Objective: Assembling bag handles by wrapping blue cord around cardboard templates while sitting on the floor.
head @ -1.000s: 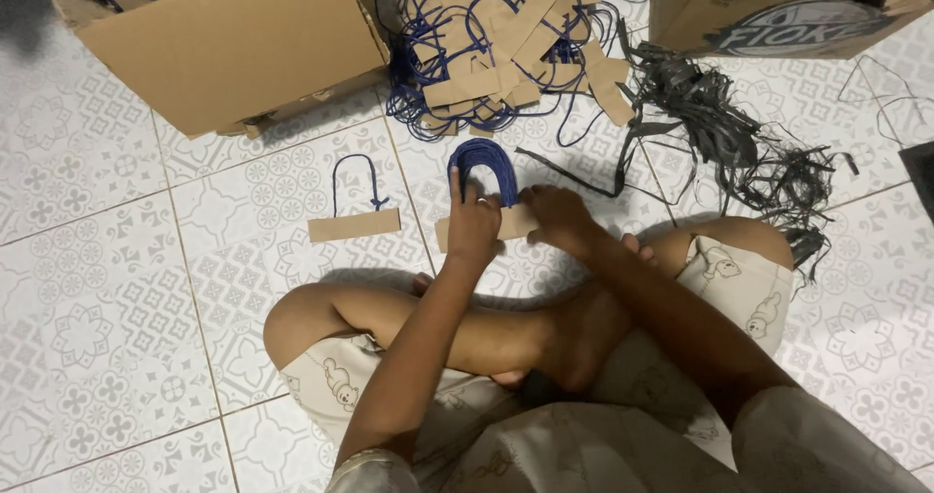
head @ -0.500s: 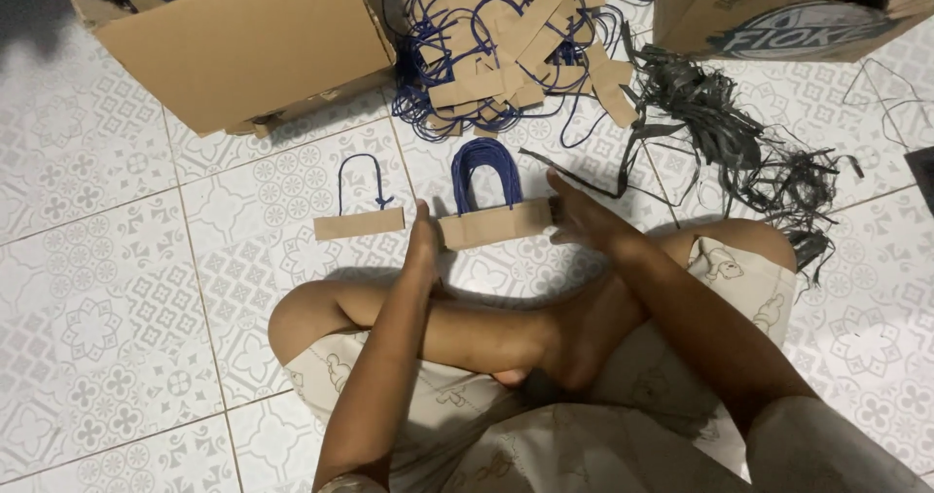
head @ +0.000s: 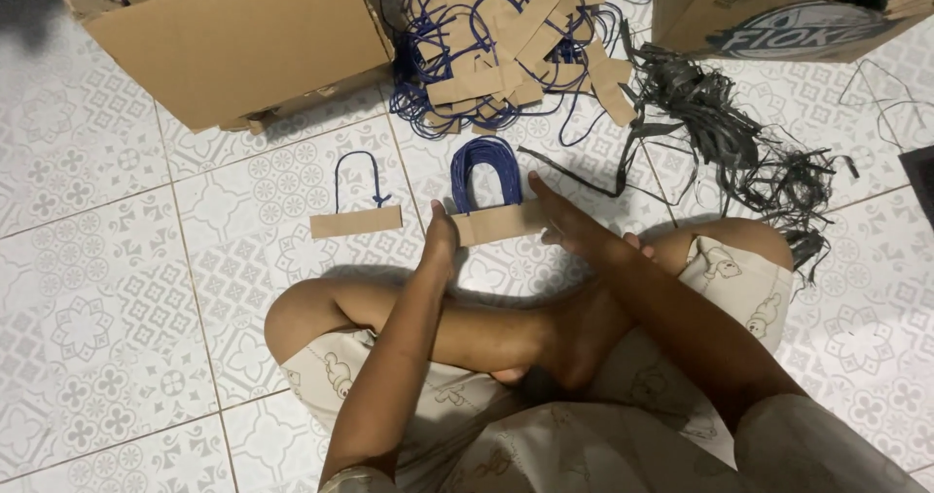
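Note:
A stack of brown card strips with blue cord loops (head: 494,219) lies on the tiled floor in front of my crossed legs. My left hand (head: 440,232) presses against the stack's left end. My right hand (head: 562,219) presses flat against its right end, fingers stretched out. The bundled blue loops (head: 485,167) arch away from me above the strips. A single card strip with one blue loop (head: 356,219) lies apart, to the left of the stack.
A heap of more card strips with blue cords (head: 506,45) sits beyond the stack. A large cardboard box (head: 243,40) stands at upper left, another box (head: 778,11) at upper right. A tangle of black plastic straps (head: 739,143) lies to the right.
The hands held the stack upright and close together a second ago. They have since laid it down and spread to its two ends, squaring it on the floor.

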